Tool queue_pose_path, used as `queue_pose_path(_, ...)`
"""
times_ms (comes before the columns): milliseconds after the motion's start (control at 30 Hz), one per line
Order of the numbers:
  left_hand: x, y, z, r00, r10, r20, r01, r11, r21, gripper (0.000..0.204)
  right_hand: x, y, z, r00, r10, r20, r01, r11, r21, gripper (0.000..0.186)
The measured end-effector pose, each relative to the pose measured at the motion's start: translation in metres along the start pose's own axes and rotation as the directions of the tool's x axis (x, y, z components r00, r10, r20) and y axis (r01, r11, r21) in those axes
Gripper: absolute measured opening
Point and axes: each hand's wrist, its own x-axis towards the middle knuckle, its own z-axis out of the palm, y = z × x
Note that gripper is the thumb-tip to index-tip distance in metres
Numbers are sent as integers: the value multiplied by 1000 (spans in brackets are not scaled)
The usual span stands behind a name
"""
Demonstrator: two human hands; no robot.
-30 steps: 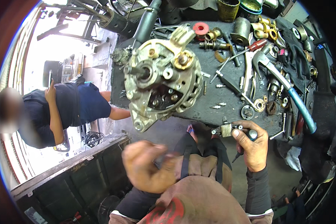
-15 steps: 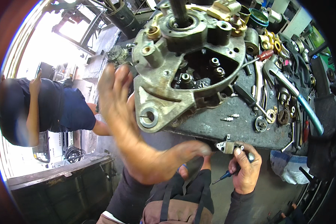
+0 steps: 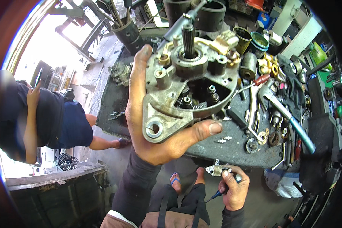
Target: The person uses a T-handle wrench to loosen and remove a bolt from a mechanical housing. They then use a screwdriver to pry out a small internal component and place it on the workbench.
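Note:
A large cast metal housing [image 3: 167,110] sits on the dark workbench, with a splined shaft [image 3: 188,41] standing up from its bearing and an opening showing bolts inside. My left hand [image 3: 152,146] is wrapped round its near-left corner lug, fingers along the left side and thumb stretched along the near edge. The lug covers part of the palm. Below the bench edge, my right hand [image 3: 235,190] is closed on a small finned metal part [image 3: 215,170], pinched under the thumb. The same hand also holds a blue screwdriver [image 3: 216,195], its tip pointing down and left.
A hammer [image 3: 287,117] with a blue handle, a red-handled screwdriver [image 3: 261,79] and several wrenches and rings crowd the bench's right side. Small metal fittings [image 3: 223,140] lie near the front edge. A person [image 3: 45,117] stands at left holding a phone.
My left hand has come from beside the housing onto its corner. The view has shifted, bringing more of the bench's far side into sight. My right hand still holds the finned part and screwdriver.

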Motion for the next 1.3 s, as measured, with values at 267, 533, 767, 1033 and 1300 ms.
queue_pose_path(267, 32, 16, -1, 989, -114, -90, 118, 992, 43, 122, 18, -43, 1, 992, 102, 76, -97, 992, -76, 20)
queue_pose_path(533, 56, 23, -2, 983, -137, -124, 175, 910, 375, 124, 46, -101, 10, 968, 215, 129, -160, 926, -343, 22)
queue_pose_path(767, 72, 21, -3, 980, -183, -75, 196, 859, 473, 122, 64, -115, 23, 964, 239, 115, -168, 884, -435, 20)
queue_pose_path(1033, 89, 22, 0, 982, -181, -59, 183, 817, 546, 113, 73, -103, 33, 971, 234, 39, -205, 909, -363, 20)
queue_pose_path(1300, 95, 23, -2, 966, -252, -51, 240, 811, 533, 106, 85, -104, 42, 971, 238, 15, -219, 916, -337, 21)
